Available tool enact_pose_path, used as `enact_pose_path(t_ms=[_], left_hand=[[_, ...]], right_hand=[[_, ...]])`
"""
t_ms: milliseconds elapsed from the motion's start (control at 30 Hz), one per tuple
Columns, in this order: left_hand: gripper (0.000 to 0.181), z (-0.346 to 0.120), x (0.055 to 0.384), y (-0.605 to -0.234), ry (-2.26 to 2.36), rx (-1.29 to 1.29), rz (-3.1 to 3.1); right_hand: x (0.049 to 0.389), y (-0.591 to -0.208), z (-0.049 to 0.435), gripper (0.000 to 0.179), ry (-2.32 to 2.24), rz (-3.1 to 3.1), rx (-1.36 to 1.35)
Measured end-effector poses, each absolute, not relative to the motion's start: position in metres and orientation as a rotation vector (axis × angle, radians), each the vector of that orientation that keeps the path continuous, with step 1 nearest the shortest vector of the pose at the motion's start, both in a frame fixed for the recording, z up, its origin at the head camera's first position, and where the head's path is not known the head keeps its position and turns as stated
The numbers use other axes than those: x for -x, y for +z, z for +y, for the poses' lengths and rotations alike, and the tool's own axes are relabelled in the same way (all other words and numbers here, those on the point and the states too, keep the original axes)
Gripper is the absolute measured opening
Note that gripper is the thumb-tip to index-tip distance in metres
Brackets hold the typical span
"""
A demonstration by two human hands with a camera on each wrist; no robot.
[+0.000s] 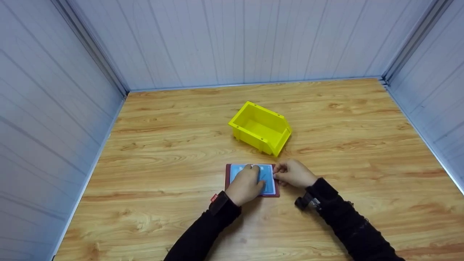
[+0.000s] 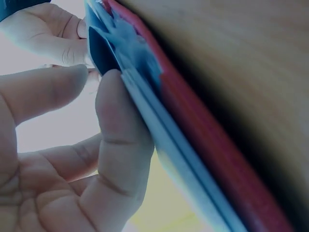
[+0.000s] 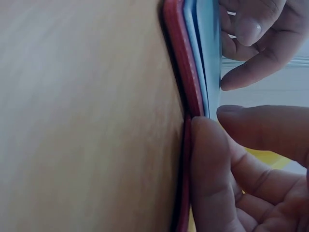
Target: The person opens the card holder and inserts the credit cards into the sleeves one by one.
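Note:
A small red-covered notebook lies on the table with light-blue pages showing. My left hand rests over those pages; in the left wrist view its finger presses against the blue sheets while the thumb stands apart. A dark-blue leaf is raised near that thumb. At the notebook's right edge, my right hand pinches the page edge between thumb and index finger. The right wrist view shows its fingertips against the red cover and the sheet edges.
A yellow open-fronted bin stands on the wood-grain table just beyond the notebook. White panel walls enclose the back and both sides. A dark wrist camera sits under the right sleeve.

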State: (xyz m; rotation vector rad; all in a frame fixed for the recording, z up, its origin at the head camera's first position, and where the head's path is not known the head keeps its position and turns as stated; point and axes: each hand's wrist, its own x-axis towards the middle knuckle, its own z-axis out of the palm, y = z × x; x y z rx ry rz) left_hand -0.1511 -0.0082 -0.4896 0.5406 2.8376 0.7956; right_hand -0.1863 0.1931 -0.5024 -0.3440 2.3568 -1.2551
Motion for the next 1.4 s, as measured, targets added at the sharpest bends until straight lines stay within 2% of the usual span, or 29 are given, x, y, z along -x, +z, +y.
enact_pose_path(t_ms=[400,600,1033,1400], left_hand=[[0.028,-0.002,0.141,-0.489,0.6,-0.551,3.095],[0.026,-0.018,0.142,-0.483,0.694,-0.53,3.113],[0.056,-0.062,0.155,-0.483,0.79,-0.243,2.988],[0.068,-0.075,0.16,-0.487,0.892,-0.242,2.843]], right_hand=[[0.187,-0.504,0.194,0.011,-1.25,2.363,0.362],[0.188,-0.506,0.193,0.012,-1.236,2.369,0.356],[0.186,-0.504,0.191,0.012,-1.225,2.39,0.28],[0.183,-0.498,0.188,0.016,-1.047,2.557,0.41]])
